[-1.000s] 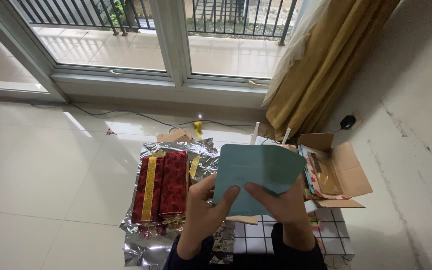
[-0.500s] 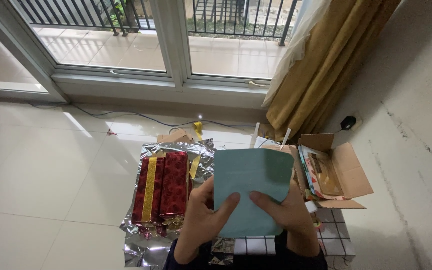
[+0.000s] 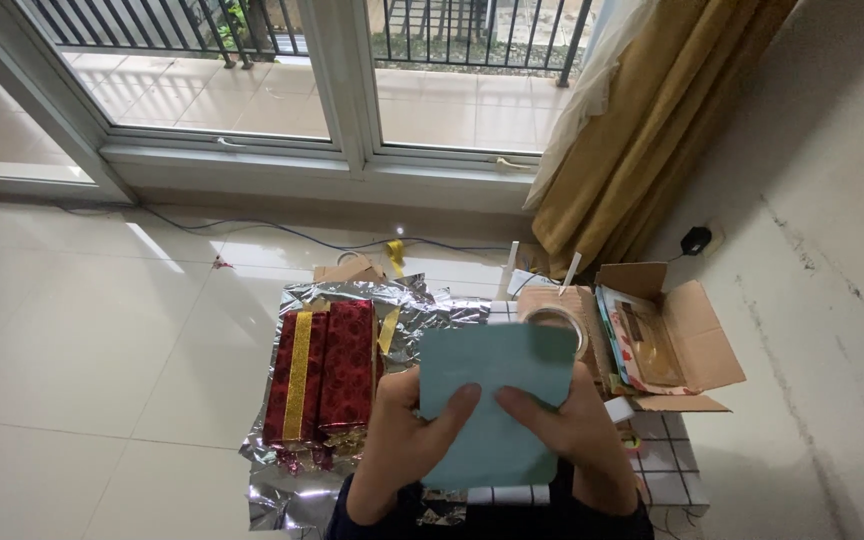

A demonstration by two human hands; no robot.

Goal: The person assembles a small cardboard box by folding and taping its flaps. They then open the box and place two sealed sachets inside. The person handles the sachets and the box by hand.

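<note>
Left of the teal paper sheet [image 3: 497, 400] lie red-and-gold wrapped boxes [image 3: 320, 380] on silver foil [image 3: 422, 310]. The left hand [image 3: 407, 440] and right hand [image 3: 572, 425] hold the sheet up, fingers clamped on its lower edges; it looks light, bendable and easily creased. Right of it sits an open cardboard box [image 3: 687, 340] on the glossy tiled floor [image 3: 82, 330], window beyond
</note>
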